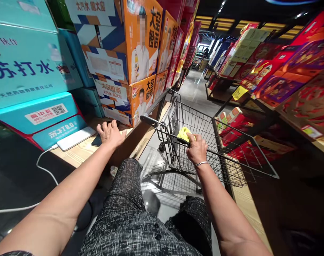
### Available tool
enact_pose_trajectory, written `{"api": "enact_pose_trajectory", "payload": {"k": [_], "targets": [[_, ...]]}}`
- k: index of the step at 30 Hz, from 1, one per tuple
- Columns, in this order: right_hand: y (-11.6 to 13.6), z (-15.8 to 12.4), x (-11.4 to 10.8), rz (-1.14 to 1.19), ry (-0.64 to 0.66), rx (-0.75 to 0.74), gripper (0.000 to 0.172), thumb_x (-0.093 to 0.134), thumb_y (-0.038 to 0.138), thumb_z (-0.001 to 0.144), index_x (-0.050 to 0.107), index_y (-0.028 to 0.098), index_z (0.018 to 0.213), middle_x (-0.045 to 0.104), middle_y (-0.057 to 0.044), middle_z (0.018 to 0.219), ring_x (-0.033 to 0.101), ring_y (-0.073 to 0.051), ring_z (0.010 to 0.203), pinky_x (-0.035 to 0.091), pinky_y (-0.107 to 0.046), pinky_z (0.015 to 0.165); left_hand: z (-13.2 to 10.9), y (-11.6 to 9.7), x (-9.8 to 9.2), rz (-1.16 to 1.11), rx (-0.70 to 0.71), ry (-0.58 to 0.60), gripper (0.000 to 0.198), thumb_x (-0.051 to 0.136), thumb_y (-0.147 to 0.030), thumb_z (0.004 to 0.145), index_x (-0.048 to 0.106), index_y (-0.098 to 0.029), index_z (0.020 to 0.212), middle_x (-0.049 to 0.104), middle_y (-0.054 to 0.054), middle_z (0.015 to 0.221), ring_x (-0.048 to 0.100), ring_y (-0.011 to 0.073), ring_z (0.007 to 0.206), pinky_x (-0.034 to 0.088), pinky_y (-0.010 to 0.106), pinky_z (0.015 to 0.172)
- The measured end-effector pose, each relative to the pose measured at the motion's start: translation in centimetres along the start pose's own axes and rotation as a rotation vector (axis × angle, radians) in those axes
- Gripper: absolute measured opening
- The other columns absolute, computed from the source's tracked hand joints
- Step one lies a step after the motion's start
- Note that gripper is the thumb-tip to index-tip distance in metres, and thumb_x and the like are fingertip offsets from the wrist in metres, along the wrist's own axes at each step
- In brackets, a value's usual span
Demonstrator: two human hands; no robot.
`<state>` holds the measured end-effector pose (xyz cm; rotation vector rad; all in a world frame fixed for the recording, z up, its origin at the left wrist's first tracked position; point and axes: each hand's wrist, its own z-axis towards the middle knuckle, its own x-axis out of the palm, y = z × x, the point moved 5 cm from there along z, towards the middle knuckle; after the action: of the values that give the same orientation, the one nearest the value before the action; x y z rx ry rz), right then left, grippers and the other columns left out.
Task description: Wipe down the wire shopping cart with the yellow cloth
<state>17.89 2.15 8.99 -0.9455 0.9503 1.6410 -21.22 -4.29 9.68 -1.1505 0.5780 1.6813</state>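
Note:
My right hand (pixel 197 149) is closed around a bright yellow cloth (pixel 184 134), pressed on the upper rim of a shopping cart (pixel 175 138). The cart is black wire, tilted in view, with its handle (pixel 150 121) toward the left. My left hand (pixel 111 134) lies palm down with fingers spread on a pale wooden ledge (pixel 79 151). Beside and partly under it is a dark phone (pixel 97 140). A white power bank (pixel 76 138) with a white cable (pixel 46 161) plugged in lies to the left of that hand.
Stacked orange drink cartons (pixel 143 42) stand just beyond my left hand, with turquoise water cartons (pixel 23 67) at far left. On the right, shelves carry red gift boxes (pixel 267 73). A tiled aisle (pixel 196 85) runs ahead. My knees are close to the cart.

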Motion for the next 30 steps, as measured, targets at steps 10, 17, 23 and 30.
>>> {"api": "enact_pose_trajectory", "payload": {"k": [10, 17, 23, 30], "targets": [[0.1, -0.1, 0.4, -0.014, -0.043, -0.009, 0.061, 0.052, 0.009, 0.079, 0.059, 0.029, 0.137, 0.054, -0.011, 0.135, 0.046, -0.027, 0.101, 0.038, -0.039, 0.082, -0.8, -3.0, -0.2, -0.034, 0.119, -0.038, 0.073, 0.055, -0.052, 0.086, 0.046, -0.009, 0.145, 0.049, 0.024, 0.145, 0.031, 0.0446, 0.140, 0.015, 0.064, 0.113], [-0.2, 0.1, 0.9, 0.001, -0.064, -0.069, 0.067, 0.051, 0.004, 0.075, 0.059, 0.030, 0.136, 0.054, -0.009, 0.133, 0.048, -0.026, 0.101, 0.042, -0.039, 0.084, -3.6, -12.6, -3.7, -0.348, 0.578, -0.187, 0.057, 0.063, -0.042, 0.086, 0.056, -0.016, 0.136, 0.052, 0.015, 0.146, 0.039, 0.0357, 0.138, 0.023, 0.052, 0.115], [3.6, 1.2, 1.8, 0.322, -0.185, -0.313, 0.067, 0.050, 0.005, 0.074, 0.057, 0.028, 0.136, 0.054, -0.008, 0.129, 0.051, -0.025, 0.111, 0.047, -0.041, 0.094, -1.5, -18.5, -4.0, -0.416, 0.828, -0.169, 0.052, 0.053, -0.042, 0.095, 0.055, -0.015, 0.140, 0.052, 0.012, 0.148, 0.036, 0.0319, 0.144, 0.014, 0.049, 0.120], [6.2, 0.3, 4.4, 0.290, -0.297, -0.438, 0.049, 0.050, 0.013, 0.089, 0.061, 0.035, 0.132, 0.054, -0.005, 0.134, 0.046, -0.026, 0.125, 0.043, -0.047, 0.107, 0.7, -19.5, -1.0, -0.410, 0.833, 0.012, 0.057, 0.034, -0.054, 0.103, 0.060, -0.016, 0.136, 0.072, 0.012, 0.114, 0.058, 0.0308, 0.111, 0.031, 0.048, 0.100]]}}
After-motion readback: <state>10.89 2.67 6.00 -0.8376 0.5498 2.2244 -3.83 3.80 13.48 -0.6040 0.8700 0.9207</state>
